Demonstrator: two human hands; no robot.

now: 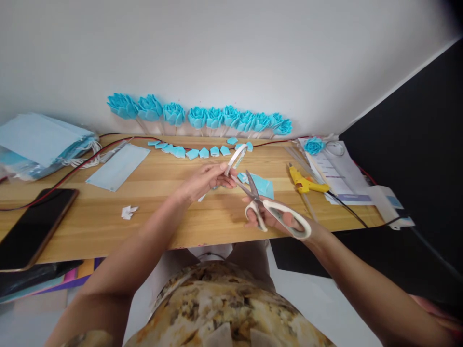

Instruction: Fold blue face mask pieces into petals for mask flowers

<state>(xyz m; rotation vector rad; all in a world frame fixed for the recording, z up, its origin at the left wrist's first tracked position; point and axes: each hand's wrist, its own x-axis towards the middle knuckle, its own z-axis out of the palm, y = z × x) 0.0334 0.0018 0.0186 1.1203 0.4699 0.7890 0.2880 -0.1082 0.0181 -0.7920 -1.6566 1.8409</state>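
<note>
My left hand (207,178) grips a narrow roll of white tape (230,162) above the middle of the table, its ring standing on edge. In my right hand (277,220) are scissors with cream-white handles (304,228), my fingers through the loops. Their blades are spread, one tip close to the left fingertips and the tape. Whether a strip of tape lies between the blades I cannot make out. Below and behind the scissors lies a light-blue piece of sheet (263,185). Small blue cut petals (204,153) form a row beyond my hands.
Several blue flowers on stems (174,114) lean against the wall. A yellow glue gun (304,182), papers (343,168) and another blue flower (314,145) lie right. Left are a phone (36,226), stacked blue sheets (39,137), a flat blue sheet (118,166), a cable and white scraps (128,212).
</note>
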